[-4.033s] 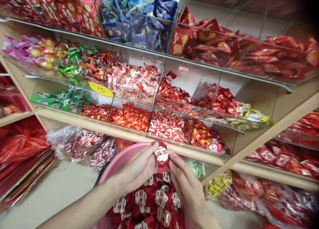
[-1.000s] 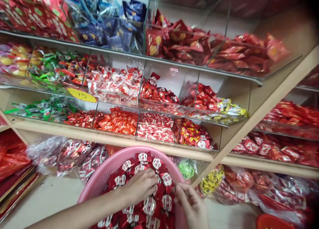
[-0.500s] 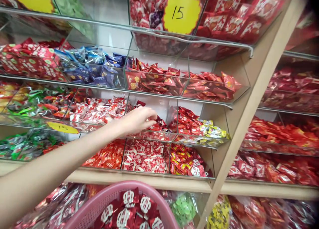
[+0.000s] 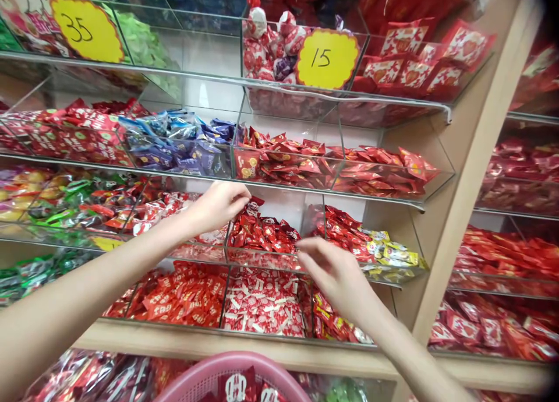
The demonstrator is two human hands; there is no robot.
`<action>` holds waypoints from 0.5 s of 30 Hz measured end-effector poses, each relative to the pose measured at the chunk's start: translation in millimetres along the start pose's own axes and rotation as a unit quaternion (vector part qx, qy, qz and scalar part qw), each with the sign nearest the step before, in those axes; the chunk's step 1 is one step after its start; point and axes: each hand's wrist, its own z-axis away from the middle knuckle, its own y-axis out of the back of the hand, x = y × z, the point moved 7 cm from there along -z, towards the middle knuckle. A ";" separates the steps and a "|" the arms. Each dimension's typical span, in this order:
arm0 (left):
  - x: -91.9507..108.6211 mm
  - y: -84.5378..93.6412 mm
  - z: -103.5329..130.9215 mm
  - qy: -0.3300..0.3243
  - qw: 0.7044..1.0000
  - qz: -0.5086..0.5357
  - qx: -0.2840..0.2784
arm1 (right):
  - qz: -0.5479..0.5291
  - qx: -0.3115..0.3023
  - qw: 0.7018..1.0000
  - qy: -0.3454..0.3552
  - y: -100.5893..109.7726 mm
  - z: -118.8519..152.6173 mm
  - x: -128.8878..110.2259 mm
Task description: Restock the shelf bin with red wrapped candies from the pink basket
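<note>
Left hand (image 4: 222, 204): fingers curled beside red candies (image 4: 264, 234); grip unclear
Right hand (image 4: 335, 274): fingers parted near them
Pink basket (image 4: 238, 362): below

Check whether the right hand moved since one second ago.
Yes, upward: the right hand was at the pink basket, below the wooden ledge in view; now it appears above that ledge.

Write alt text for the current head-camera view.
A person's left grip and open right grip are at opposite ends of a clear-fronted shelf bin of small red packets. Above are yellow tags reading 35 and 15; below, a pink basket shows its rim.
</note>
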 end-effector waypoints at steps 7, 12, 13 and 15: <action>0.7 -69.8 -30.3 0.062 0.975 -0.119 -0.177 | 0.192 -0.044 0.975 -0.100 -47.3 -118.0 75.7; -17.6 -96.9 -46.7 0.173 0.954 -0.159 -0.188 | 0.206 -0.036 0.968 -0.137 -67.9 -132.2 109.3; -21.2 -101.3 -49.2 0.192 0.950 -0.161 -0.188 | 0.206 -0.032 0.969 -0.134 -69.9 -132.1 110.5; -28.3 -110.8 -53.9 0.225 0.943 -0.153 -0.194 | 0.204 -0.030 0.971 -0.123 -72.8 -131.0 110.5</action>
